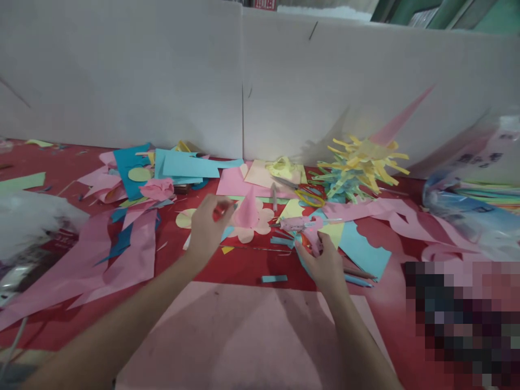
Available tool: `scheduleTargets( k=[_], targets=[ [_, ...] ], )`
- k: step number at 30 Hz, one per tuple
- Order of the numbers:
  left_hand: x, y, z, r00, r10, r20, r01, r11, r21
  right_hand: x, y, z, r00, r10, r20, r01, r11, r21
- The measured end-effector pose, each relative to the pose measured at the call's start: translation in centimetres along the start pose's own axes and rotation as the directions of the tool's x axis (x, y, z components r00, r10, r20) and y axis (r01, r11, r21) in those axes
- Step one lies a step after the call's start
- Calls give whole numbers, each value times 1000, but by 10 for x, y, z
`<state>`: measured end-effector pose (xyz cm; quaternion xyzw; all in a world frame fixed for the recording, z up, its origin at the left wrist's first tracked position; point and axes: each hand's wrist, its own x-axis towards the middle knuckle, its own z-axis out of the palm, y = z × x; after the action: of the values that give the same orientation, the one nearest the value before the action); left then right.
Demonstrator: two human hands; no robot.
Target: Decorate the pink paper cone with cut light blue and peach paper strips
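Note:
My left hand [208, 223] is raised just left of a pink paper cone [247, 210]. Its thumb and fingers are curled together. At the fingertips shows something tiny, too small to name. The cone stands upright on a pale pink flower-shaped paper base [245, 234]. My right hand [324, 265] is closed around the handle of a pink hot glue gun [300, 224]. The gun's nozzle points left toward the flower base, and a clear glue stick juts from its back. Blue paper strips [282, 241] lie under the nozzle.
A pink paper sheet [252, 330] lies in front of me. Yellow-handled scissors [309, 198] rest behind the glue gun. A fringed yellow and green paper piece with a pink cone [361, 162] stands back right. Paper scraps [187, 165] pile up left, before a white board [162, 81].

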<state>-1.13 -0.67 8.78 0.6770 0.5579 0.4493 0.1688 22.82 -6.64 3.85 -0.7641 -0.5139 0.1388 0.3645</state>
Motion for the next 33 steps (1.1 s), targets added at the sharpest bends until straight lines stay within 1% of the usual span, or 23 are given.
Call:
scheduleTargets(
  k=[1, 2, 3, 4, 5, 7, 9, 10, 12, 14, 15, 16, 17, 18, 19, 20, 22, 25, 26, 28, 30, 32, 33],
  targets=[
    [-16, 4, 1, 995, -7, 101, 4, 1000, 26, 0, 0, 1, 1000, -4, -3, 4, 1000, -8],
    [-32, 7, 3, 972, 3, 234, -14, 999, 46, 0, 1, 2, 1000, -9, -12, 9, 1000, -19],
    [-47, 10, 7, 925, 17, 380, -49, 996, 74, 0, 1, 2, 1000, -13, -21, 13, 999, -31],
    [-60, 12, 13, 877, 39, 479, -100, 990, 104, 0, 1, 3, 1000, -16, -25, 15, 999, -43],
    [-71, 14, 19, 837, 65, 544, -168, 976, 141, 0, 1, 3, 1000, -18, -26, 17, 998, -52],
    [-83, 15, 31, 781, 139, 609, -332, 918, 216, 0, 1, 3, 1000, -17, -8, 17, 998, -57],
    [-85, 18, 40, 717, 228, 659, -500, 827, 258, -1, 0, 4, 1000, -12, 13, 13, 999, -46],
    [-84, 20, 44, 679, 271, 682, -574, 775, 265, -1, -1, 4, 1000, -10, 16, 11, 999, -40],
    [-80, 24, 47, 590, 353, 726, -705, 663, 251, -1, -2, 4, 1000, -7, 13, 8, 999, -36],
    [-76, 30, 47, 504, 422, 753, -800, 558, 223, -1, -4, 3, 1000, -6, 4, 6, 999, -39],
    [-74, 32, 47, 469, 449, 760, -831, 515, 209, -1, -4, 3, 1000, -6, 3, 6, 999, -37],
    [-73, 33, 46, 440, 473, 763, -854, 482, 194, -1, -4, 2, 1000, -7, 3, 7, 999, -31],
    [-73, 33, 45, 423, 492, 761, -868, 460, 185, -1, -4, 2, 1000, -7, 4, 7, 1000, -22],
    [-72, 32, 43, 416, 506, 755, -875, 450, 180, -1, -4, 1, 1000, -5, 9, 5, 1000, -12],
    [-72, 31, 40, 418, 515, 748, -875, 449, 180, -1, -4, 1, 1000, -1, 13, 1, 1000, 0],
    [-73, 28, 37, 429, 517, 741, -869, 461, 182, -1, -4, 0, 1000, 5, 18, -5, 1000, 10],
    [-74, 19, 28, 479, 504, 719, -831, 523, 187, -1, -6, -2, 999, 23, 23, -23, 999, 22],
    [-77, 0, 14, 580, 489, 652, -731, 665, 151, 0, -10, -7, 999, 37, 32, -39, 998, 49],
    [-78, -7, 9, 607, 484, 630, -698, 704, 131, 0, -11, -8, 999, 37, 36, -39, 997, 59],
    [-79, -19, 3, 633, 457, 626, -649, 753, 107, 1, -12, -11, 999, 34, 32, -36, 997, 67],
    [-79, -23, 0, 657, 410, 633, -613, 779, 131, 2, -10, -13, 999, 28, 19, -29, 998, 54],
    [-76, -19, 1, 686, 393, 612, -598, 783, 169, 4, -6, -13, 1000, 30, 6, -30, 999, 30],
    [-74, -14, 5, 693, 409, 594, -608, 774, 177, 5, -4, -12, 999, 35, -5, -35, 999, 14]
  ],
)
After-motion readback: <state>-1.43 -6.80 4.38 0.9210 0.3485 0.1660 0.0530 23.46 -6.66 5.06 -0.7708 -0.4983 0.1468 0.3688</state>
